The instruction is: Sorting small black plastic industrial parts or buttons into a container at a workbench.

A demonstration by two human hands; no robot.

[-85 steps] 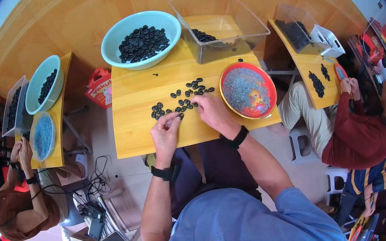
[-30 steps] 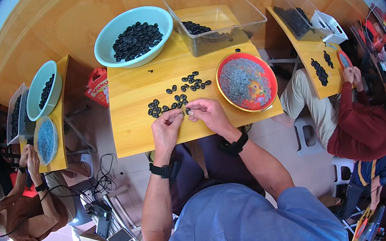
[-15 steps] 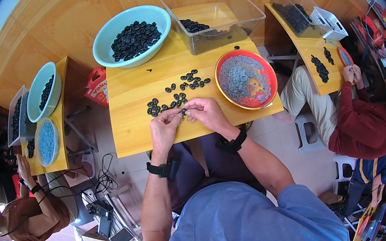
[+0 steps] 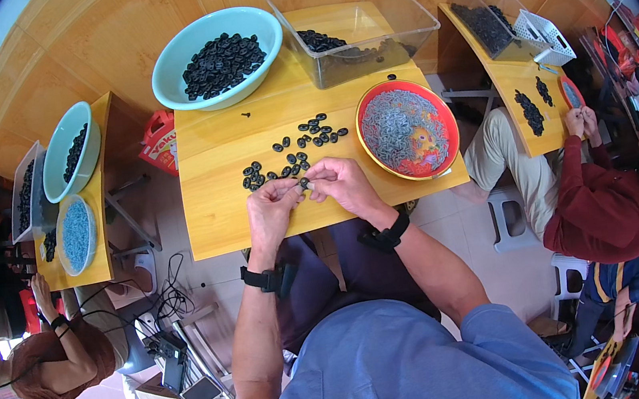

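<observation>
Close to the table's front edge, my left hand [image 4: 270, 207] and my right hand [image 4: 342, 184] meet at the fingertips. Between them they pinch a small black oval piece [image 4: 304, 183], partly covered by the fingers. Any finer part at the fingertips is too small to make out. Just beyond my hands lie several loose glossy black oval pieces [image 4: 278, 147] in an uneven cluster. To the right of my right hand stands a red bowl [image 4: 449, 119] with a yellow rim, holding many small grey-blue bits [image 4: 394, 121].
A turquoise basin [image 4: 167, 82] of black pieces stands at the table's back left, beside a clear plastic bin [image 4: 366, 64] holding more. A tiny dark bit [image 4: 245, 115] lies on the yellow table [image 4: 216, 213]. People work at side tables left and right; cables [image 4: 171, 300] trail at left.
My fingers have shifted slightly around the black piece, and more of it shows now. The worker at left has moved a hand slightly. The pieces on the table lie as before.
</observation>
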